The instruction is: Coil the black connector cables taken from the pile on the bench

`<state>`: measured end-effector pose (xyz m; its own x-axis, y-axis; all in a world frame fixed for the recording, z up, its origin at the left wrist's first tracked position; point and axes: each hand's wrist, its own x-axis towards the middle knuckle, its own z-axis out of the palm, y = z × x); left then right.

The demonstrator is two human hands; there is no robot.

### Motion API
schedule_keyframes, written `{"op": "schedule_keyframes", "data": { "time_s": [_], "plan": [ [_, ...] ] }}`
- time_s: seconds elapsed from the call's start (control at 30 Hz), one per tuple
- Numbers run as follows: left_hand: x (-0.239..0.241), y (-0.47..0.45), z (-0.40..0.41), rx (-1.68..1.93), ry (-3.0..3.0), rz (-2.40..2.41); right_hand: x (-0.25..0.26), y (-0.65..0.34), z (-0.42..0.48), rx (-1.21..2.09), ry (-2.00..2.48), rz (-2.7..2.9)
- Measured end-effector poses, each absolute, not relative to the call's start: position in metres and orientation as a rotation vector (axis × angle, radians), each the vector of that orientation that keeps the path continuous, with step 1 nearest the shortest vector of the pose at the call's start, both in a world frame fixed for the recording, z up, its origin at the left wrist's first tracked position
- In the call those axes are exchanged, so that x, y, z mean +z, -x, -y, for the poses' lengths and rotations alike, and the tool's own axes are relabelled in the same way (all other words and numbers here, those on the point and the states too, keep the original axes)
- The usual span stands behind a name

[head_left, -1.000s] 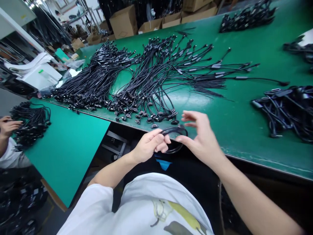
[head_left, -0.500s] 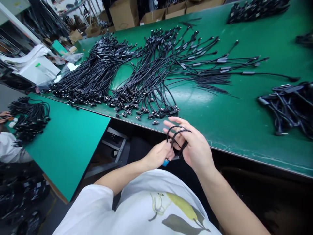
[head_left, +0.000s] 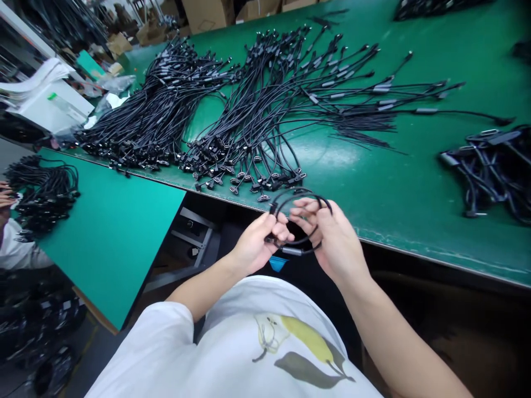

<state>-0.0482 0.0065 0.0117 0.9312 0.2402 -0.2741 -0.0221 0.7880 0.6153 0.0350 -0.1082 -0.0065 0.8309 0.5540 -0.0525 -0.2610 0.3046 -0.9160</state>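
Note:
A black cable (head_left: 292, 251) is looped into a coil between my two hands, just in front of the bench edge. My left hand (head_left: 265, 237) pinches the coil's left side, where a connector end sticks up by the thumb. On the right side of the loop, my right hand (head_left: 329, 232) has its fingers curled round the cable. A grey sleeve shows on the lower part of the coil. Beyond my hands lies a pile of loose black cables (head_left: 249, 121), their flat connector ends facing me.
The green bench (head_left: 373, 182) carries a second cable pile (head_left: 141, 110) at left and coiled cables (head_left: 493, 171) at right. Thin black ties (head_left: 365, 126) lie mid-bench. A lower green table (head_left: 116, 232) adjoins at left, with a cable bundle (head_left: 45, 193) beside another person's hand (head_left: 5, 194).
My hands have moved apart, and the coil is now spread into a wider, rounder loop facing me. The view has shifted slightly, so the bench sits a little higher.

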Motion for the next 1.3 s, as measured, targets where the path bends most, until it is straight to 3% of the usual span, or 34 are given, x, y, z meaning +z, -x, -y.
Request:
{"op": "schedule_keyframes", "data": {
  "time_s": [0.2, 0.67, 0.97, 1.3],
  "plan": [
    [0.014, 0.037, -0.013, 0.416, -0.659, -0.345, -0.032, -0.015, 0.103, 0.804, 1.256, 0.307],
    [0.006, 0.041, -0.010, 0.209, -0.728, -0.379, -0.017, -0.023, 0.109, 1.138, 0.794, -0.159],
    [0.004, 0.049, -0.009, 0.181, -0.847, -0.380, -0.025, -0.018, 0.117, 1.030, 1.063, 0.134],
    [0.001, 0.051, -0.013, 0.093, -0.873, -0.412, -0.018, -0.036, 0.131, 0.886, 0.978, 0.133]
  ]
}}
